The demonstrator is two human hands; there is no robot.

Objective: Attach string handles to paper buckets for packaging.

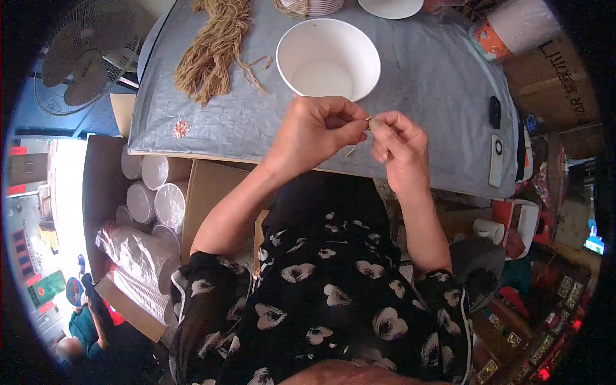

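Patterned top: nearest the camera, your black garment [337, 295] with pale heart shapes filled the lower middle.
Left hand: your left hand [311, 131] was raised over the near edge of the tabletop [443, 135], its grip pinching a thin tan strand [368, 119] between thumb and finger.
Right hand: your right hand [401, 144] met it from the other side, thumb and fingertip pressed on the same strand.
Strand: it sat between your two sets of fingertips, mostly hidden by them; a pale thread [351, 151] hung just below, and whether the two were joined you could not tell.
White bowl: the open bowl [328, 58] stood just beyond your left hand.
Fibre bundle: a tan hank [215, 54] lay left of the bowl, loose ends trailing toward it.
Small pile: red-and-white bits [181, 129] lay near the tabletop's left front.
Right side: a black object [495, 112] lay near the tabletop's right edge.
Left, below: a cardboard box [102, 192] held plastic-wrapped white stacks [138, 253].
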